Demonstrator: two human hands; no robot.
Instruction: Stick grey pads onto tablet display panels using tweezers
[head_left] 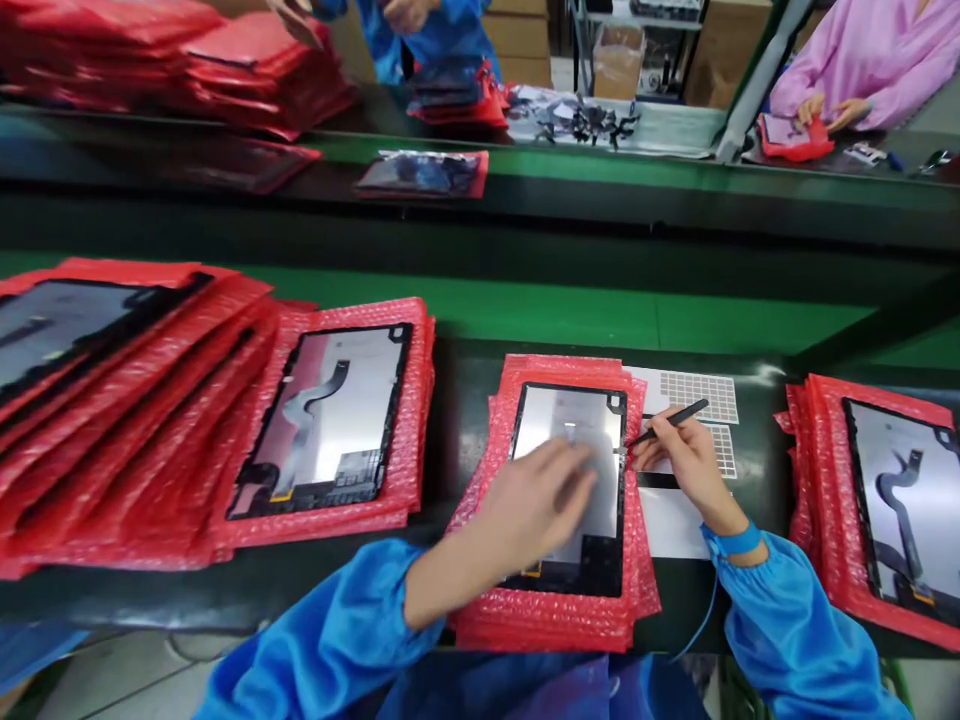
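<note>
Tweezers sit in the right hand, its grip closed around them, tip by the edge of the screen lying on red bubble bags beneath the blurred left hand, whose grip I cannot tell.

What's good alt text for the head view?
A person's right hand holds a slim black tool near the right edge of a screen panel on red bubble wrap; the blurred left hand is over the panel. Similar panels lie either side.
</note>
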